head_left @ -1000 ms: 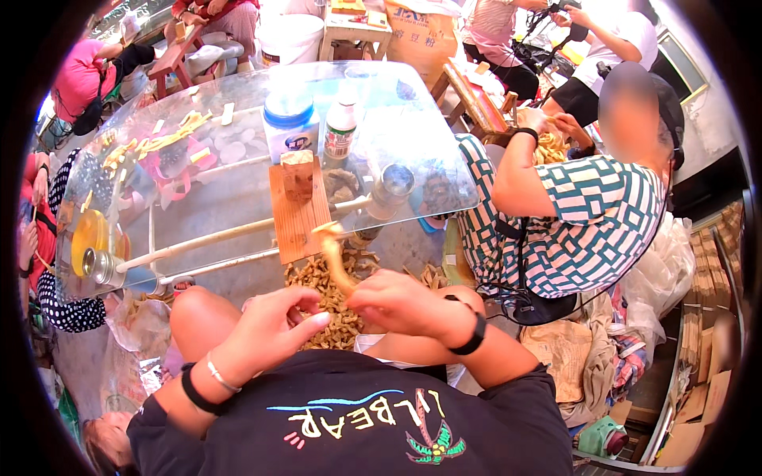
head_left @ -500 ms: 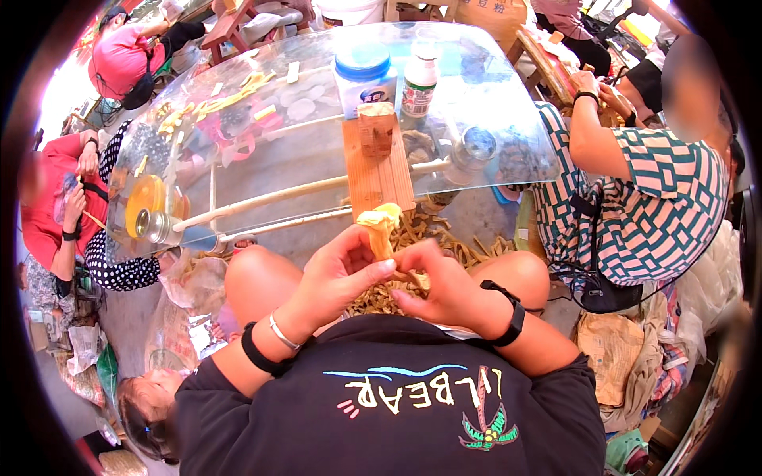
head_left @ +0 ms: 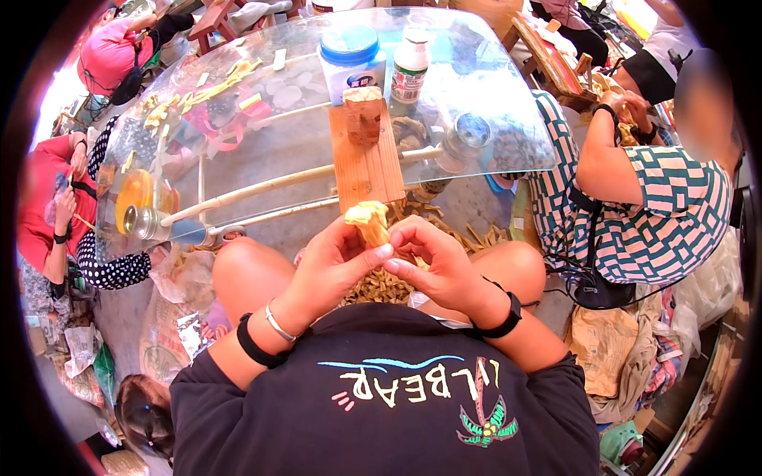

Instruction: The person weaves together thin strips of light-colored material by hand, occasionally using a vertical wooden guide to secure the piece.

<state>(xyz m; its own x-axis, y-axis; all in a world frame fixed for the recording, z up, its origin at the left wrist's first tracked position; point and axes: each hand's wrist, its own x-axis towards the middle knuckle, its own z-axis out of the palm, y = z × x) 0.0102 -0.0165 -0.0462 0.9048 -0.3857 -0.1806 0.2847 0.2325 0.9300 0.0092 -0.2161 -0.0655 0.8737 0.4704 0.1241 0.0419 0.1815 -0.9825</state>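
My left hand [head_left: 341, 262] is closed around a pale yellow, folded soft piece [head_left: 368, 221], whose top sticks up above my fingers. My right hand [head_left: 425, 262] is closed on the same piece from the right, with thumb and fingertips close to my left thumb. Beneath both hands, between my knees, lies a heap of brown knotted pieces [head_left: 374, 289]. Just beyond, a wooden board [head_left: 367, 177] with a small wood block [head_left: 363, 124] on it rests at the edge of the glass tabletop [head_left: 262, 153].
A blue-lidded tub [head_left: 349, 62] and white bottle [head_left: 410, 67] stand on the glass. Co-workers sit at left [head_left: 48, 206], far left [head_left: 107, 63] and right [head_left: 635, 214]. Bags and cloth [head_left: 603, 357] lie at right; a person's head [head_left: 144, 416] shows at lower left.
My hands have come together on the yellow piece, which was a longer curved strip in my right hand and is now bunched upright between both. The view has also shifted.
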